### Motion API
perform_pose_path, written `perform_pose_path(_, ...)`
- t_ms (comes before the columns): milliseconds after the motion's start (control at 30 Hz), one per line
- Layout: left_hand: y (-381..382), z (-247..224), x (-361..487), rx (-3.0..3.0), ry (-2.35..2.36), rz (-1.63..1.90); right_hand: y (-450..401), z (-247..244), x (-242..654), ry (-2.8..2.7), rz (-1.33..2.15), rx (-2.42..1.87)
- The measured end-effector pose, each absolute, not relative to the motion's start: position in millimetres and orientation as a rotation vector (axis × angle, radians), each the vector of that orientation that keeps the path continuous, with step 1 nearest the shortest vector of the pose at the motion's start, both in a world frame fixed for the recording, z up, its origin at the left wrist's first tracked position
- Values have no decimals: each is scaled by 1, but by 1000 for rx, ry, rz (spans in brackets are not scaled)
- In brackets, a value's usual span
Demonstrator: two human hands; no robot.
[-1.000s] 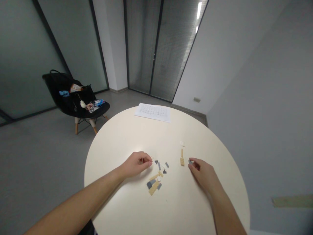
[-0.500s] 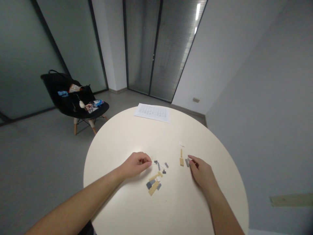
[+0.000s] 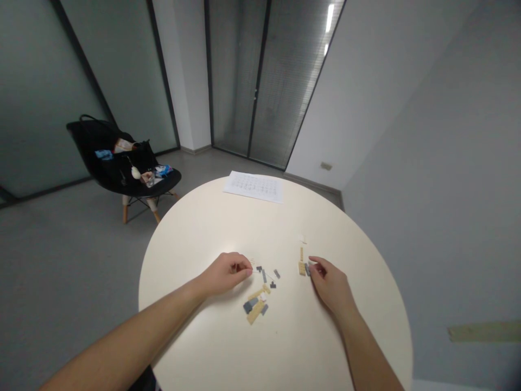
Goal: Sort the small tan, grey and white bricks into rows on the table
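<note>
Because the small plastic bricks (image 3: pixel 255 304) lie spread on the round bench (image 3: pixel 183 233) between your hands, your left grip (image 3: pixel 225 273) is curled almost shut, holding what I cannot tell; your right grip (image 3: pixel 330 285), half open, is over a grey brick (image 3: pixel 307 270) beside a tan plate (image 3: pixel 302 268).

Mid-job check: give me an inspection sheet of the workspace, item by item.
Surface: round cream tabletop.
Job's things: loose tan and grey building bricks below the fingertips of the left hand; tan plate touching a grey brick.
Clutter: printed sheet at the far edge.
Hands: left hand pinched, any held piece hidden; right hand with its fingertips at the grey brick.
Cables: nothing seen.
Surroundings: black chair bearing a black bag; glazed doors beyond.
</note>
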State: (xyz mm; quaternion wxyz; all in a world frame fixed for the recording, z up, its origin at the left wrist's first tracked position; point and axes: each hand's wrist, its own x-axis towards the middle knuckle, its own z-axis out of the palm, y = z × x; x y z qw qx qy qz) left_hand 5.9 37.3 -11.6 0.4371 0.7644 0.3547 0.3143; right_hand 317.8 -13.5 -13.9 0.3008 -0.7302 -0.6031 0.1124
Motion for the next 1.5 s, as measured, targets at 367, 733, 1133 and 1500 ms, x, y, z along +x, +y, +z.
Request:
perform_pose_path(367,38,-13,5,1909,889,777,-14,-16,315,-1615,299,-1938)
perform_pose_path(733,46,-14,3,1920,1199,967,-14,-16,316,-1618,317,-1927)
perform_pose_path(1133,47,-12,5,2559,1051,688,-21,-5,308,-1611,206,-1877)
perform_pose_path(1500,48,-20,13,2422,1101,735,-27,0,295,-1711,250,-1748)
